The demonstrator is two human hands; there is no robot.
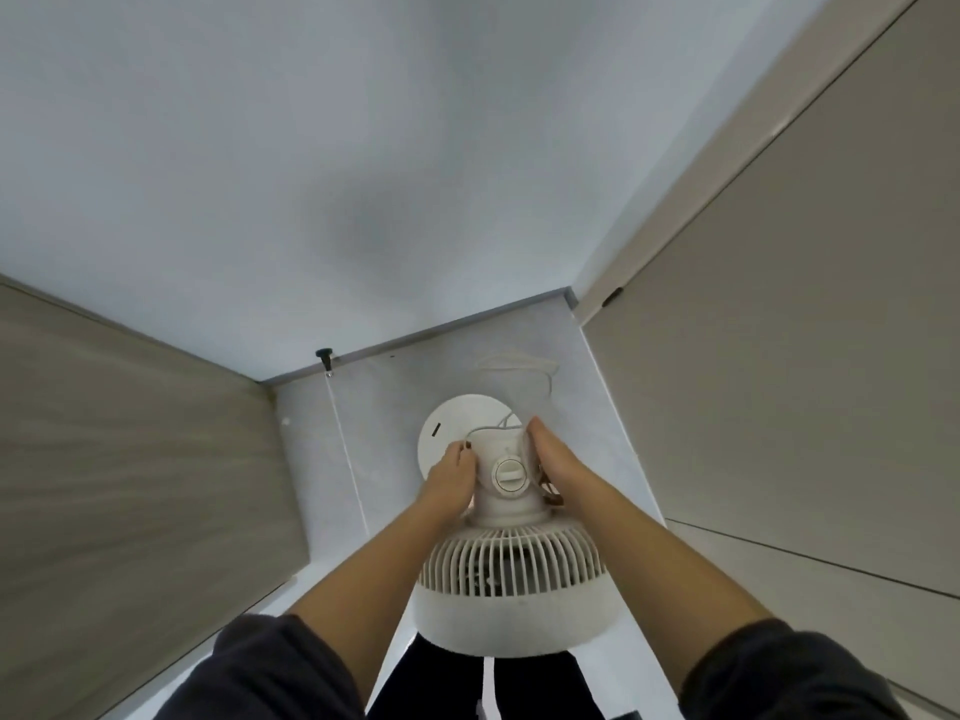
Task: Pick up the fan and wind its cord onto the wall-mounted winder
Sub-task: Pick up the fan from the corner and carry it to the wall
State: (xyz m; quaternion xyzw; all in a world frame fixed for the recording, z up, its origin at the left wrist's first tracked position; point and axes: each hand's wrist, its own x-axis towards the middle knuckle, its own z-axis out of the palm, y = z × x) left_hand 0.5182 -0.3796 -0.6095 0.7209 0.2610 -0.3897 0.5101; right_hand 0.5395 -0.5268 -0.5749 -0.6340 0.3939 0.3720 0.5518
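A white fan (511, 579) stands on the pale floor below me, its ribbed grille cage toward me and its round base (452, 433) farther off. The motor housing carries a round dial (508, 476). My left hand (451, 478) grips the left side of the housing. My right hand (553, 459) is pressed flat against its right side. The thin white cord (519, 367) runs from the housing and lies in a loose loop on the floor near the wall. I see no winder on the wall.
A grey wall (363, 148) rises straight ahead. Beige cabinet panels stand close on the left (130, 459) and right (805, 356), leaving a narrow floor strip. A small black doorstop (325, 356) sits at the wall's base on the left. My dark trousers show below the fan.
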